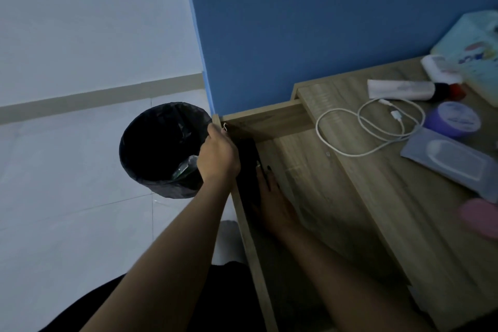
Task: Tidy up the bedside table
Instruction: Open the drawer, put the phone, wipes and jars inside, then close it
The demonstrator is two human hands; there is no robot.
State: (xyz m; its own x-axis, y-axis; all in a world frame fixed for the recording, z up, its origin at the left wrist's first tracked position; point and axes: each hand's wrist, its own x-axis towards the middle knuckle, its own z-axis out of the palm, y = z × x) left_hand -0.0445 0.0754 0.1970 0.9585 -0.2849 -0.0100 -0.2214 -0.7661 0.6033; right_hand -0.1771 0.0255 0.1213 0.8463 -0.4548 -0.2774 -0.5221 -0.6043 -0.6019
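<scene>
A dim bedroom corner with a blue wall. The wooden counter has its drawer pulled open. The left hand is closed, pinching something small and pale at the drawer's far corner. The right hand lies flat and open against a dark object inside. A lined bin stands just beside; the small item could slip and drop in.

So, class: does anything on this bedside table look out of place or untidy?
Yes. The white charging cable sprawls in loose loops across the tabletop, a white tube lies on its side, and a grey wipes pack sits askew. The drawer stands open with both hands inside. Nothing looks spilled or broken.
</scene>
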